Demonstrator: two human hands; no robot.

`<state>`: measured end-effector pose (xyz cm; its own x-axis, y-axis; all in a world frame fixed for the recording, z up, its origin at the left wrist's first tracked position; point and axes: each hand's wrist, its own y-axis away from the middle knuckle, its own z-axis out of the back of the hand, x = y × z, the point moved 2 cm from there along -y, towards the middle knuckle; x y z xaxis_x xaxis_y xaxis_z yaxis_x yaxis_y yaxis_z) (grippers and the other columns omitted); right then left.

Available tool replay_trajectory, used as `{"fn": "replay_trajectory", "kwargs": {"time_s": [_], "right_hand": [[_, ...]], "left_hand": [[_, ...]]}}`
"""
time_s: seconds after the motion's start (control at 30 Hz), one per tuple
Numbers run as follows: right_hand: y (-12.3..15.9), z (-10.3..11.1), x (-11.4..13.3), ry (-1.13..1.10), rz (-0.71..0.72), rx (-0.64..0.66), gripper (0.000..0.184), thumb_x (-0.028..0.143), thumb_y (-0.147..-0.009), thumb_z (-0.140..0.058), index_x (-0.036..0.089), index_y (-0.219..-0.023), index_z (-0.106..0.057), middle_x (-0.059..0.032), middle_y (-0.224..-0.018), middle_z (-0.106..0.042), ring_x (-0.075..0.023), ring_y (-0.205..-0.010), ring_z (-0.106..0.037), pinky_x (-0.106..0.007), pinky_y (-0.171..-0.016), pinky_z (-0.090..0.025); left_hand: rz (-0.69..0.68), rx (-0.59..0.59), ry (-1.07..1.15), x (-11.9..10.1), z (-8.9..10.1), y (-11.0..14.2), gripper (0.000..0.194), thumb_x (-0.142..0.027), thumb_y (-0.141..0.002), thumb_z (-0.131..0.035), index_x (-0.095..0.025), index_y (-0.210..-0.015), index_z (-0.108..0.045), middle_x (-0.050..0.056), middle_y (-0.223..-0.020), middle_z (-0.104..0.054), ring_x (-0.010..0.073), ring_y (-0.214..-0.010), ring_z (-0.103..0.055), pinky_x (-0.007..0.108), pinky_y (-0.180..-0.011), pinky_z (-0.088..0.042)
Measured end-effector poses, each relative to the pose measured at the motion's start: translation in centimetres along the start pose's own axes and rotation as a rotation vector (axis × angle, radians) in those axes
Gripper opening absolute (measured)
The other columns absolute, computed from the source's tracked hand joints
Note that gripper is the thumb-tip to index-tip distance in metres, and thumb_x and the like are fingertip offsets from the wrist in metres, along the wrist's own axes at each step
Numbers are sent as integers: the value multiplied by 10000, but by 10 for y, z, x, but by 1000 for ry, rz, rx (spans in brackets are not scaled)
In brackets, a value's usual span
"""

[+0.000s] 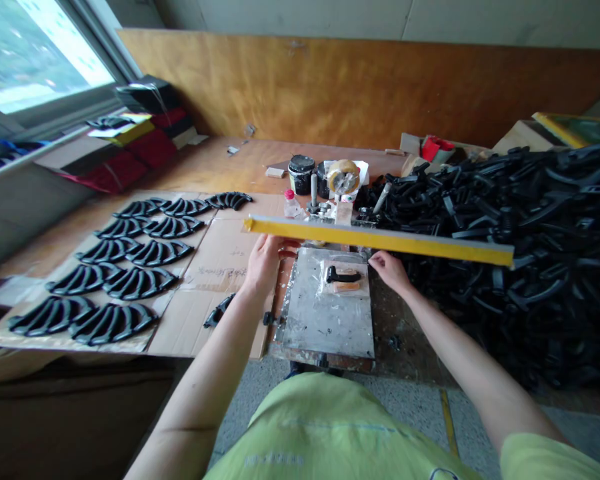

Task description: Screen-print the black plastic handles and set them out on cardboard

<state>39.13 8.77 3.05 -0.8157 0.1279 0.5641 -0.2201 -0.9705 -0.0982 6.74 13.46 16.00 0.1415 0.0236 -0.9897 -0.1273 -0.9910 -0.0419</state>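
A grey metal plate point(325, 327) lies before me. On it a black curved lever-like part point(343, 275) rests in a small fixture with an orange-brown block point(347, 287) beside it. My left hand point(264, 263) is at the plate's upper left, fingers stretched apart toward the right, just under a long yellow bar point(380, 240); whether they touch it is unclear. My right hand point(389, 268) is by the plate's upper right corner, thumb and fingertips pinched together. Anything between them is too small to make out. The yellow bar crosses above the far end of the plate.
Fan-shaped black rows of parts point(140, 283) lie on cardboard point(220, 260) at left. A large heap of black parts point(505, 267) fills the right. Behind the bar are a black tub point(301, 175), a tape roll point(343, 179) and a red-capped bottle point(291, 203).
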Motion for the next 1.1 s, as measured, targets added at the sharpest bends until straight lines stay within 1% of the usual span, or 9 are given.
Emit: {"fn": "replay_trajectory", "kwargs": {"time_s": [0.17,0.27,0.33,0.47,0.53,0.63,0.73,0.93,1.1], "right_hand": [[33,-38,38,57,322,121,182,233,-806,-655,225,-987,-673,-49,-957,-640,-205,-972,-545,-349,-905,-415],[55,-35,78,58,343,19,118,235,-861,-601,195,-943,-674,-65,-907,-611,-208,-937,-526,-348,-870,-430],[76,-37,108,34,494,32,144,242,-885,-574,194,-976,-674,-65,-896,-611,-201,-933,-522,-335,-854,-433],[93,-44,112,26,790,266,236,193,-932,-477,230,-1062,-671,-37,-953,-656,-155,-915,-551,-290,-840,-437],[74,-35,73,132,583,253,288,129,-928,-427,215,-1031,-682,-38,-979,-674,-148,-924,-566,-271,-838,-437],[34,-8,-6,393,74,157,311,81,-873,-439,197,-1010,-693,-84,-1029,-676,-183,-986,-573,-284,-855,-428],[10,8,-57,496,-182,164,286,120,-839,-499,195,-1033,-695,-132,-1040,-670,-233,-1060,-557,-345,-909,-396],[2,2,-78,333,-252,-5,252,321,-820,-573,166,-990,-677,-184,-1006,-658,-300,-1055,-553,-448,-899,-384],[10,6,-90,167,-358,-211,316,374,-825,-533,174,-1062,-595,-188,-980,-649,-304,-905,-613,-425,-787,-444]], "left_hand": [[104,-63,89,36,-6,14,523,-580,-864,-452,-180,-1188,-544,78,-950,-702,141,-761,-664,220,-592,-516],[516,131,71,78,-13,63,575,-599,-833,-509,-149,-1188,-551,138,-988,-709,188,-764,-684,255,-556,-534],[725,186,133,101,-15,96,540,-569,-842,-524,-144,-1173,-558,155,-1024,-705,225,-825,-697,291,-581,-558],[787,-3,254,129,18,130,328,-416,-895,-510,-127,-1013,-610,125,-969,-716,201,-789,-707,260,-585,-553],[761,-172,194,142,59,136,318,-395,-918,-465,-125,-973,-623,117,-966,-720,180,-746,-705,248,-569,-546],[706,-480,27,166,135,146,360,-391,-951,-362,-135,-957,-616,104,-878,-724,173,-734,-703,259,-595,-555],[745,-654,-140,187,191,155,379,-390,-947,-327,-132,-902,-601,103,-746,-705,181,-662,-691,287,-588,-560],[878,-493,-519,194,217,135,527,-496,-912,-253,-150,-745,-613,137,-633,-667,248,-632,-679,391,-601,-570],[856,-538,-631,186,225,127,531,-558,-873,-314,-135,-828,-633,139,-607,-654,291,-635,-670,422,-580,-547]]}}
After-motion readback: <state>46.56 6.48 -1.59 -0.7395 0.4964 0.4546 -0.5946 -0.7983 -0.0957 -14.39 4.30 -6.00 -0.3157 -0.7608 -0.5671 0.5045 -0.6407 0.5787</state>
